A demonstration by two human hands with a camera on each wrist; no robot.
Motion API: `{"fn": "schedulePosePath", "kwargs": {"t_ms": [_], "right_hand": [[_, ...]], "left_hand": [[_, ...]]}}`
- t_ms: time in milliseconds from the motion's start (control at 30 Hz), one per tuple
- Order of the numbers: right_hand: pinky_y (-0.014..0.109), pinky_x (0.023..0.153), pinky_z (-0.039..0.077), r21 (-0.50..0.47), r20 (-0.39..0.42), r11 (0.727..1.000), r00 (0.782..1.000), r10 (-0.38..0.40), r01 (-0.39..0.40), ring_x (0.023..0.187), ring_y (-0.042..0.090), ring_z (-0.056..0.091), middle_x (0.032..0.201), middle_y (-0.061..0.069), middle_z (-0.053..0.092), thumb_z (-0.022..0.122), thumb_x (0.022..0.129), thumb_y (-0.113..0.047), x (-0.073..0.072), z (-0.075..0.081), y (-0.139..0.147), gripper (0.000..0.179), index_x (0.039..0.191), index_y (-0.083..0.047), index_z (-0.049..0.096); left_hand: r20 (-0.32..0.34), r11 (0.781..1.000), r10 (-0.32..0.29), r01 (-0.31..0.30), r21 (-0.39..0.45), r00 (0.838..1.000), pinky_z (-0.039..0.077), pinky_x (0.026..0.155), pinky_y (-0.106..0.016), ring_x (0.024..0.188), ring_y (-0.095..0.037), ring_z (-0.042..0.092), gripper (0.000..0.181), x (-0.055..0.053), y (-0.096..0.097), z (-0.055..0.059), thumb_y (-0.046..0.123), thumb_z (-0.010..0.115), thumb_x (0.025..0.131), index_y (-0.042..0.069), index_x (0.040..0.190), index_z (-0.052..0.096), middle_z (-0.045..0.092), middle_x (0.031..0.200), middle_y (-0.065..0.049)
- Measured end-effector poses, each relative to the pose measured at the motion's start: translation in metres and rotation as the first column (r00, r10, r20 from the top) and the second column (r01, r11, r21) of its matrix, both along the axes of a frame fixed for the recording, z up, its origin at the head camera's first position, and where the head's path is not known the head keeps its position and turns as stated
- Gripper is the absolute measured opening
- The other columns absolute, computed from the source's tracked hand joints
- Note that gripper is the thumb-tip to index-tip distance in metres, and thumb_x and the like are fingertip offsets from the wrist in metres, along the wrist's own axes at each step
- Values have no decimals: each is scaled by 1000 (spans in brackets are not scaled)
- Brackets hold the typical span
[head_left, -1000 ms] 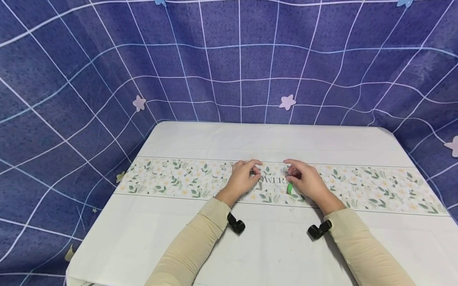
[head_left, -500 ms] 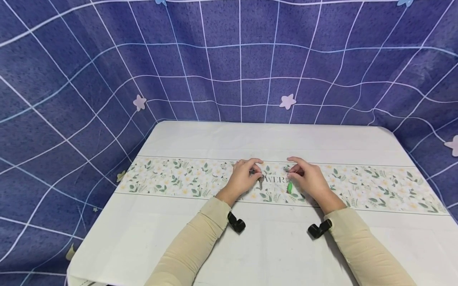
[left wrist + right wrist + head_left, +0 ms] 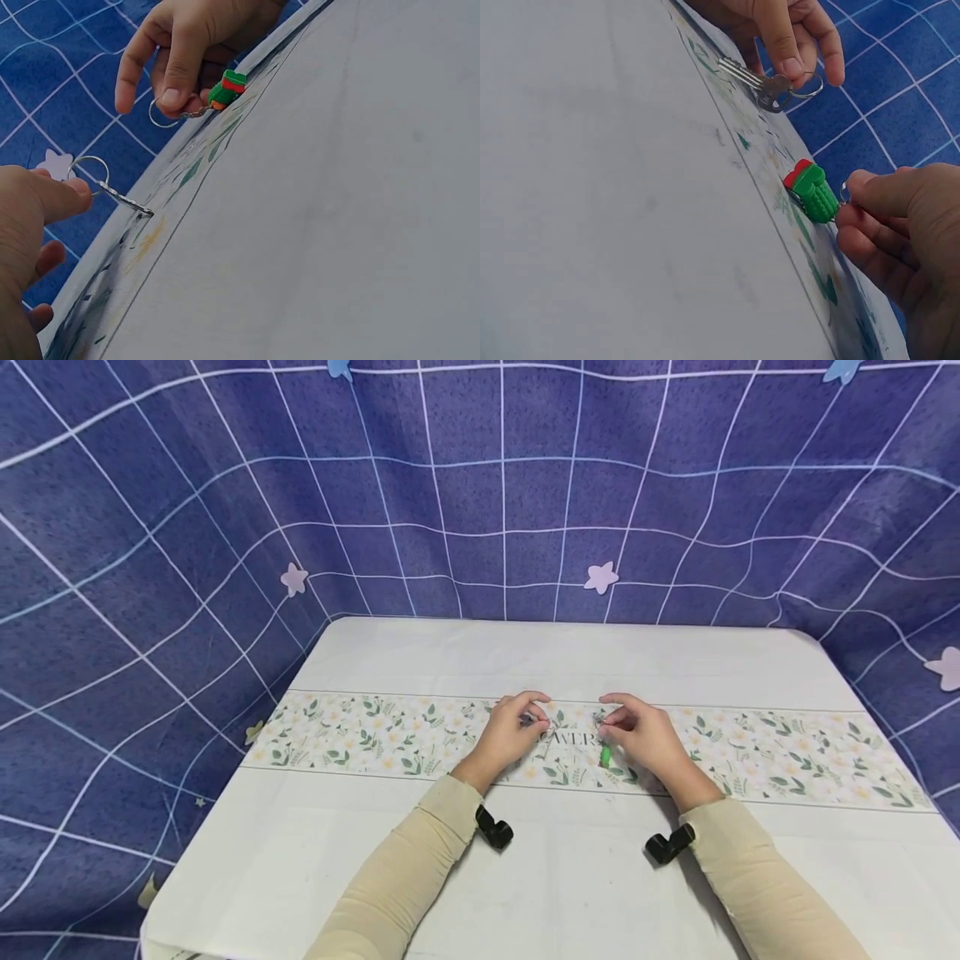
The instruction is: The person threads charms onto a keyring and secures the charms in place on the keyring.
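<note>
left hand [image 3: 504, 737]: thumb and a fingertip closed in a pinch on a thin metal key ring [image 3: 810, 93]; another finger sticks out free of it. silver key [image 3: 771, 93] is on that ring, near the printed floral band [image 3: 375, 735] on the table. can't tell if the key tip touches the cloth.

right hand [image 3: 643, 737]: same kind of pinch, thumb against a finger, on a second metal ring [image 3: 155, 118]; one finger extended clear of the pinch. a short chain [image 3: 196, 113] links that ring to a green-and-red charm [image 3: 816, 196], ribbed on the green part. charm contact with the band: can't tell.

hands are apart, facing each other over the middle of the band, dark lettering [image 3: 573, 738] between them. key and charm don't touch.

rest: white tablecloth [image 3: 585, 877], blue grid-pattern curtain [image 3: 465, 493] behind and at the sides, pale star [image 3: 602, 577] on it. beige sleeves [image 3: 401, 877], black camera [image 3: 495, 829] at each wrist.
</note>
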State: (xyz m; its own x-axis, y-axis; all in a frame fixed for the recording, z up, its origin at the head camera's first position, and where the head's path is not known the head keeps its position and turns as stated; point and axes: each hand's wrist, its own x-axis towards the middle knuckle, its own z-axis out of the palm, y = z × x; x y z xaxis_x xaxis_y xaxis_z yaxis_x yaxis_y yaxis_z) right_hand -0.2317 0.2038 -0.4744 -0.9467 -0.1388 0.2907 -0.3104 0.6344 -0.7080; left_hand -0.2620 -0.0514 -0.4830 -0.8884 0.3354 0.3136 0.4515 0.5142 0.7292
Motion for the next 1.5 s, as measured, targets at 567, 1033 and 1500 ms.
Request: {"fn": "schedulePosePath", "kwargs": {"t_ms": [567,1033,1500], "right_hand": [[25,71,57,-187,39,982,998,42,-34,79,11,70,97,10,76,74,91,-11,0,14,2,35,124,-3,66],[43,74,59,-265,7,963,999,43,-39,78,11,69,95,7,76,75,92,-14,2,30,-4,28,119,-6,69],[19,65,52,-373,-100,922,992,75,-107,75,13,67,101,17,75,71,93,-4,-5,45,-20,27,121,-2,68]], "left_hand": [[-40,1000,-7,9,30,999,45,98,-39,116,-19,56,39,1,2,11,17,74,93,16,131,61,73,97,9],[-106,997,16,-7,81,994,41,108,-45,119,-21,56,41,1,3,35,17,76,93,16,130,61,74,95,10],[-160,994,33,-15,111,987,43,103,-44,117,-20,56,41,2,6,55,18,75,93,13,131,60,75,96,8]]}}
